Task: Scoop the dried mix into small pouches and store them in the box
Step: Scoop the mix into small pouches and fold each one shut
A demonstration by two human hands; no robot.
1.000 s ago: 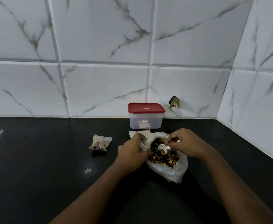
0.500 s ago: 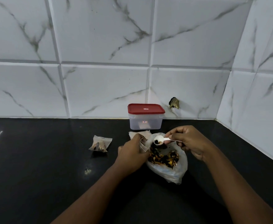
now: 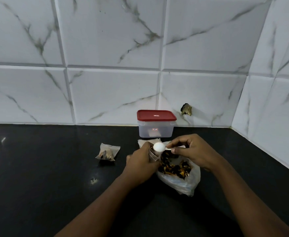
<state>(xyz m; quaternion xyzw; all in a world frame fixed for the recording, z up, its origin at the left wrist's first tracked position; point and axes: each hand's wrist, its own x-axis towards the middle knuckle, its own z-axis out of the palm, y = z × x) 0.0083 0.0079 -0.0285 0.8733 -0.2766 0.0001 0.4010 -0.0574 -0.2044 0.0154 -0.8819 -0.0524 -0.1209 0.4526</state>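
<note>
A clear plastic bag of dark and orange dried mix lies open on the black counter. My left hand grips a small translucent pouch at the bag's left edge. My right hand pinches the handle of a white plastic spoon, whose bowl is turned over right above the pouch's mouth. A filled pouch lies to the left. The clear box with a red lid stands shut against the wall, behind my hands.
Several empty pouches lie stacked just behind my left hand. A few crumbs of mix are on the black counter. Marble-look tiled walls close the back and right side; a chipped hole is in the wall.
My right hand lifted the spoon out of the bag with a scoop of mix, carried it left to the pouch and tipped it over. My left hand kept holding the pouch.
</note>
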